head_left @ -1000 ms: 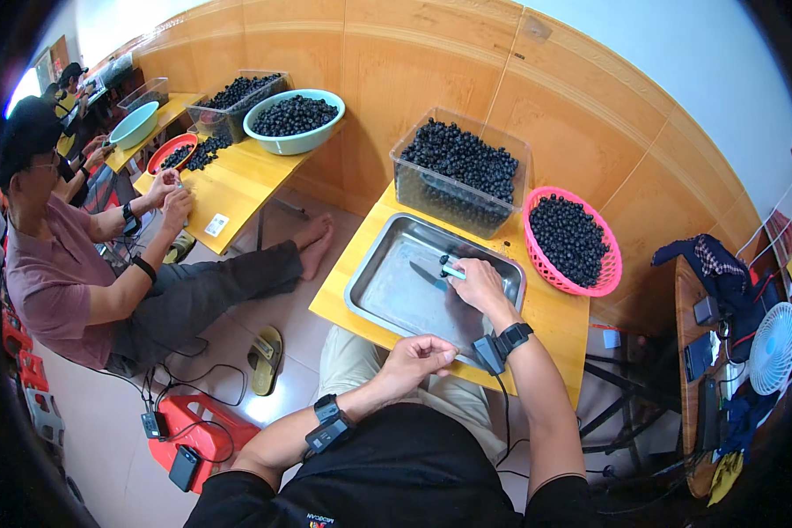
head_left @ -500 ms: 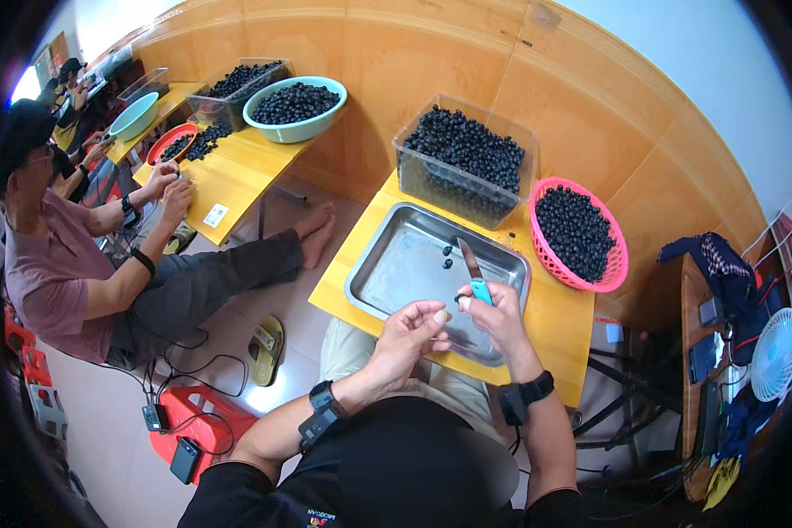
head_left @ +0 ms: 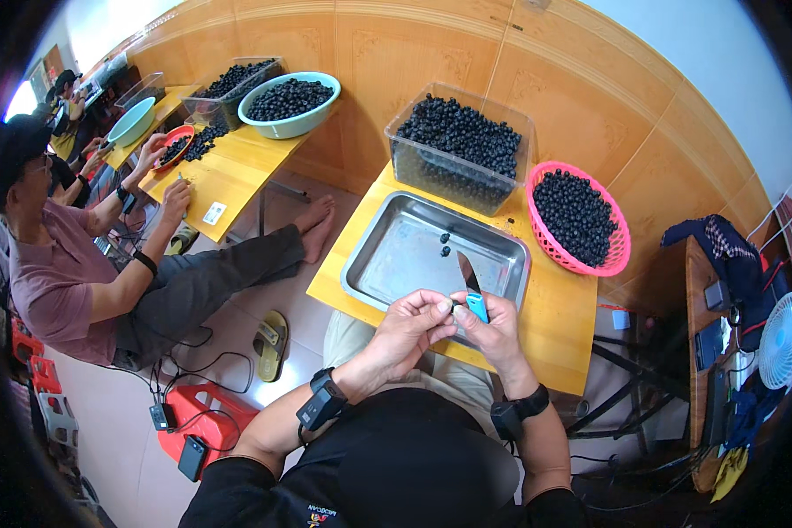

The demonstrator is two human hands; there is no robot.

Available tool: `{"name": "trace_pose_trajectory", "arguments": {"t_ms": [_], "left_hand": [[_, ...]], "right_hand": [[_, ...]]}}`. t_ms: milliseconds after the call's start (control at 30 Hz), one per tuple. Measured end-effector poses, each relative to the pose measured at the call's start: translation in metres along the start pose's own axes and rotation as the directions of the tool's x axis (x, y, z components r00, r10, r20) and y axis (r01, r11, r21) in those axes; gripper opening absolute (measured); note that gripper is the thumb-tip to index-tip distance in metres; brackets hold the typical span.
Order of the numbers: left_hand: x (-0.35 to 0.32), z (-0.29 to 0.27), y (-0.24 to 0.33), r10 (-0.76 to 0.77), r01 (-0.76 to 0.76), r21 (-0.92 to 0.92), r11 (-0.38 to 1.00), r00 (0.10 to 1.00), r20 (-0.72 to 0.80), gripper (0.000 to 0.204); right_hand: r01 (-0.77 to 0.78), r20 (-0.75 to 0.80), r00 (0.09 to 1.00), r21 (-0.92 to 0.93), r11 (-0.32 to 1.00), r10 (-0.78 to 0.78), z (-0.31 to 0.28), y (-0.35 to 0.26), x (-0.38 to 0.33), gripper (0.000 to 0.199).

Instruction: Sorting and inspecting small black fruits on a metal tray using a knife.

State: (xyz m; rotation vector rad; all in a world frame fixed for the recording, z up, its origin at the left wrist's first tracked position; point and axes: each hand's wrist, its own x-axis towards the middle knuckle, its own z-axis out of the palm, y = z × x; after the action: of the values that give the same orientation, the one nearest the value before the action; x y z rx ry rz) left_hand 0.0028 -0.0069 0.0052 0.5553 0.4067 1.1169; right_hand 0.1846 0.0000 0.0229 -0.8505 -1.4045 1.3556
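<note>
Far left, a co-worker (head_left: 57, 273) sat beside a pale green bowl (head_left: 282, 130) of dark fruit. Nearer, over the close edge of the metal tray (head_left: 385, 255), the left hand (head_left: 405, 334) had thumb and fingertips pressed together on a small dark fruit (head_left: 454, 308), partly hidden. Two dark pieces (head_left: 445, 245) lay inside the tray. The knife (head_left: 472, 283) pointed up and away, its blue handle pinched in the right hand (head_left: 493, 327), whose thumb met the fruit. Behind stood a clear tub (head_left: 427, 169); rightmost, a pink basket (head_left: 547, 236), both fruit-filled. Step in hand, judged: working one fruit between both hands. Next move seemed to call for a steady left pinch, edge clear of fingertips.
</note>
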Motion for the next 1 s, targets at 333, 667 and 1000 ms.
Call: {"name": "trace_pose_trajectory", "arguments": {"t_ms": [333,667,1000], "left_hand": [[0.000,0.002,0.000,0.019,-0.019,-0.015,1.000,1.000,-0.016,0.015],[0.000,-0.001,0.001,-0.002,0.004,-0.094,0.996,1.000,0.021,0.016],[-0.003,0.006,0.002,0.036,-0.032,-0.114,0.993,0.999,0.031,0.014]], "right_hand": [[0.095,-0.089,0.989,-0.193,0.977,-0.114,0.003,0.000,-0.003,0.031],[0.253,-0.053,0.937,-0.574,0.778,-0.344,0.005,-0.015,-0.024,0.037],[0.269,-0.025,0.921,-0.681,0.681,-0.388,0.007,-0.027,-0.028,0.037]]}}
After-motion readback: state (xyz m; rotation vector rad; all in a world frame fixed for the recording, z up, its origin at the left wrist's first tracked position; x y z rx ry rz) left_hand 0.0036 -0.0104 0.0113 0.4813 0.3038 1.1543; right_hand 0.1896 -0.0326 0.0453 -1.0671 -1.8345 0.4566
